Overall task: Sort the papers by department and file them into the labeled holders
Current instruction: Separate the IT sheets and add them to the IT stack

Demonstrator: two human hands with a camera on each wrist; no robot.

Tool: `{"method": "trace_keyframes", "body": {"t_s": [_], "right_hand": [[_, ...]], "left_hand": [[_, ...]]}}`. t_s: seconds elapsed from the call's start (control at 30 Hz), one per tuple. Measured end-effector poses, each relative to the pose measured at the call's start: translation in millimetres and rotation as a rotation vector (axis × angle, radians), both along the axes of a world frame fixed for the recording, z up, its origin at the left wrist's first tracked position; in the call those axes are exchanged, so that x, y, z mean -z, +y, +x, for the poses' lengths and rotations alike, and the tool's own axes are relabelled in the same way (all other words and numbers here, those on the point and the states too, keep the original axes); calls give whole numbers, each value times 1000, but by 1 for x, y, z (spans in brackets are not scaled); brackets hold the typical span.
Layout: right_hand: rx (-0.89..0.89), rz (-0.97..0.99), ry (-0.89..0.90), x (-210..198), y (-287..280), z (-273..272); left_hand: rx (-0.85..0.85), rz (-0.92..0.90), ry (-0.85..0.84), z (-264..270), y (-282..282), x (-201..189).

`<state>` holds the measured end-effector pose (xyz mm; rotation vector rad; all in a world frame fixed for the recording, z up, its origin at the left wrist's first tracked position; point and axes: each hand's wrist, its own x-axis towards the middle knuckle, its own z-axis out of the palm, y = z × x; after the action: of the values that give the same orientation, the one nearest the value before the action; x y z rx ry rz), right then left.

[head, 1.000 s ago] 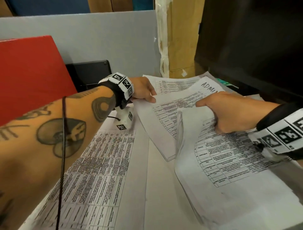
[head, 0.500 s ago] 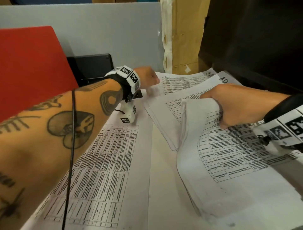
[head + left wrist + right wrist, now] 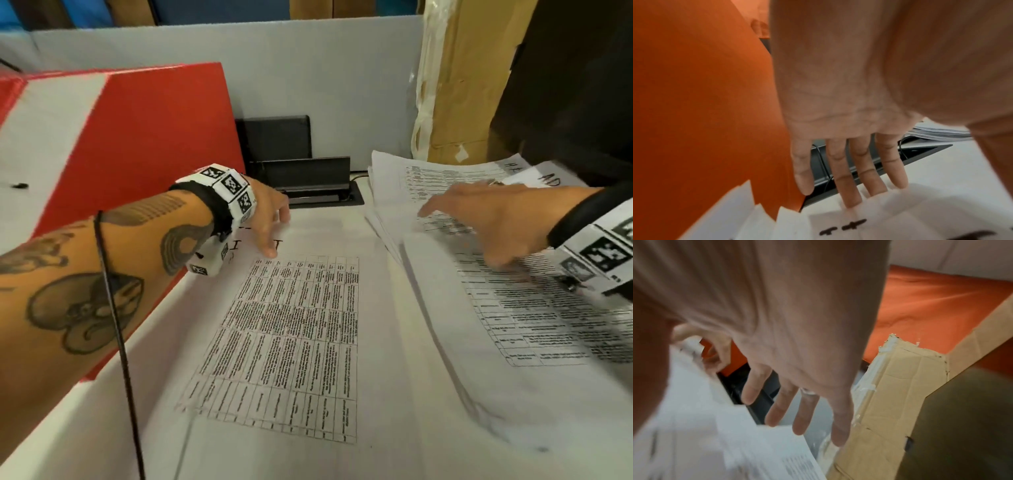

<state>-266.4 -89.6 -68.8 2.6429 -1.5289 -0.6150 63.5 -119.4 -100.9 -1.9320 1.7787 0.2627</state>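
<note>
While fingers spread | left hand (image 3: 265,212) touches sheet (image 3: 291,335) | right hand (image 3: 486,222) over stack (image 3: 548,342)

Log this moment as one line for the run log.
left hand open, fingers on sheet | right hand open over stack | nothing filed

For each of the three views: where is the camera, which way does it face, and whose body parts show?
Head: above the desk, looking down; both forearms, left hand and right hand over printed papers.
Left wrist: under the palm, looking along straight fingers toward the red holder.
Right wrist: along spread fingers toward the cardboard box.
All three show the red holder.
</note>
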Motion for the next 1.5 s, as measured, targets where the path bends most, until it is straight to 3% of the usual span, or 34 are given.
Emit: {"method": "trace_keyframes", "body": {"t_s": [0.13, 0.4, 0.5, 0.6, 0.7, 0.8, 0.87, 0.97, 1.03, 1.13, 1.23, 1.37, 1.5], "right_hand": [[-130, 35, -217, -3, 4, 44], [-143, 99, -236, 25, -13, 128], [-157, 71, -321, 23, -24, 140], [-203, 2, -516, 16, -34, 146], [-259, -11, -709, 10, -35, 151], [-339, -38, -760, 5, -36, 155], [-325, -16, -788, -1, -39, 153], [-275, 74, -805, -11, -49, 144], [-282, 128, -789, -12, -54, 144], [-280, 142, -760, -3, -55, 156], [-279, 26, -813, 4, -56, 167], [-236, -77, -874, 1, -67, 159], [-230, 120, -1029, 0, -67, 140]], "left_hand": [[16, -65, -35, 16, 5, 4], [-15, -209, 115, 23, 26, 1], [-60, -398, 212, 18, 40, -5], [-98, -623, 396, 16, 53, -10], [-105, -722, 683, 13, 66, -10], [-149, -836, 876, 8, 74, -7], [-287, -946, 934, 13, 78, -5], [-445, -799, 1096, 25, 94, -1], [-424, -704, 1076, 24, 109, 5], [-506, -780, 1100, 25, 121, 12], [-601, -795, 1185, 28, 125, 15], [-603, -866, 1121, 31, 128, 21], [-606, -888, 1043, 31, 127, 22]]}}
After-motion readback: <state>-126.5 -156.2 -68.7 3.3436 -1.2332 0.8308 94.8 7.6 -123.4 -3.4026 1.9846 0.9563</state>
